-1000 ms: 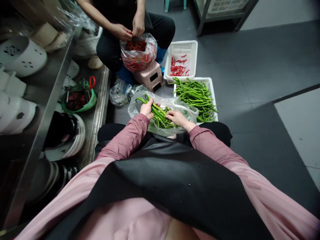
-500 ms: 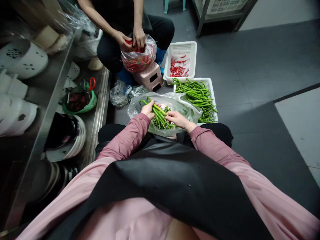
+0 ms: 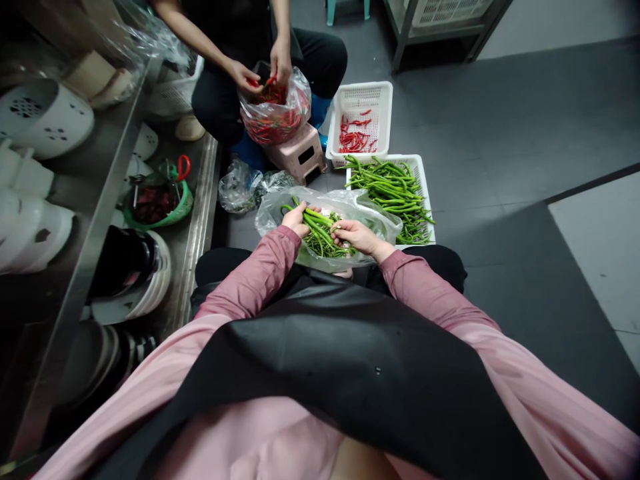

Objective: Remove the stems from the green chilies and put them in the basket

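My left hand (image 3: 297, 220) is closed round a small bunch of long green chili peppers (image 3: 316, 221), their tips pointing up and left. The fingers of my right hand (image 3: 357, 237) pinch pale green pepper stems (image 3: 335, 229) at the bunch's lower right end. Both hands are over an open clear plastic bag (image 3: 383, 223) between my knees, with more green peppers and stems inside. Just beyond it on the right, a white basket (image 3: 427, 193) is heaped with green chili peppers.
Opposite me a person's hands (image 3: 265, 73) work in a bag of red chilies (image 3: 275, 123) on a pink stool (image 3: 300, 153). A white basket (image 3: 386, 120) holds a few red chilies. Along the left runs a metal shelf (image 3: 107, 180) with pots and bowls.
My right fingers have shifted slightly and now show pale stems at their tips. My left hand stays around the peppers. The other person's hands have moved a little over the red chilies.
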`<control>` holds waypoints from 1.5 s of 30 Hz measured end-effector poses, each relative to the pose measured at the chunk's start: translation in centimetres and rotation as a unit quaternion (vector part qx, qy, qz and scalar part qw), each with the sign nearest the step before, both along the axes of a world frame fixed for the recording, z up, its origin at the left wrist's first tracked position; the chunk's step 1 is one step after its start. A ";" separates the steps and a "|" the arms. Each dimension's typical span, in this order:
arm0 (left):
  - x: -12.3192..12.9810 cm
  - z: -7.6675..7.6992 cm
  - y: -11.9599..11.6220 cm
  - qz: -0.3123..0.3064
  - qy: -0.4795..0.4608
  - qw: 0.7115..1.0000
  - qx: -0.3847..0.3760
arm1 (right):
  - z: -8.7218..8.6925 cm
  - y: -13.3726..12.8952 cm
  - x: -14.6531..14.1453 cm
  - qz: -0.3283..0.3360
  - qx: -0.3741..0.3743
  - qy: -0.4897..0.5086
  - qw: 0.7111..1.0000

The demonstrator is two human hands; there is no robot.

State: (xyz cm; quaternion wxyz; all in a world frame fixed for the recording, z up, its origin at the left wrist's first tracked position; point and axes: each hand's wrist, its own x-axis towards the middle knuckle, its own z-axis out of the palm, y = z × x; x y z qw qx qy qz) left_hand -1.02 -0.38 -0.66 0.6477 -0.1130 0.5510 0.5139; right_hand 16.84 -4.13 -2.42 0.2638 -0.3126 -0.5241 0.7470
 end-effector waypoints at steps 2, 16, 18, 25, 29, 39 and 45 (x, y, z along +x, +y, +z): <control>-0.2 -0.2 0.1 -0.011 -0.004 1.000 0.004 | -0.3 0.0 0.0 -0.029 -0.041 0.040 0.998; 1.1 0.3 0.0 0.024 0.031 0.998 0.041 | -0.5 -1.7 -1.0 -0.035 -0.190 0.112 0.975; 1.0 0.2 -0.1 0.025 0.032 0.998 0.044 | -0.4 -1.6 -0.9 -0.032 -0.209 0.106 0.972; 1.4 0.4 0.2 0.105 0.145 0.981 0.081 | -0.8 -1.7 -1.4 -0.120 -0.192 0.046 0.973; 1.8 0.9 0.2 0.117 0.177 0.972 0.098 | -1.3 -1.5 -1.4 -0.158 -0.190 0.064 0.967; 1.3 1.3 -0.3 0.037 0.034 0.997 0.065 | -0.4 -1.2 -1.0 -0.061 -0.116 0.058 0.990; 1.5 1.2 -0.1 0.099 0.110 0.986 0.082 | -1.2 -1.5 -1.5 -0.051 -0.074 -0.015 0.996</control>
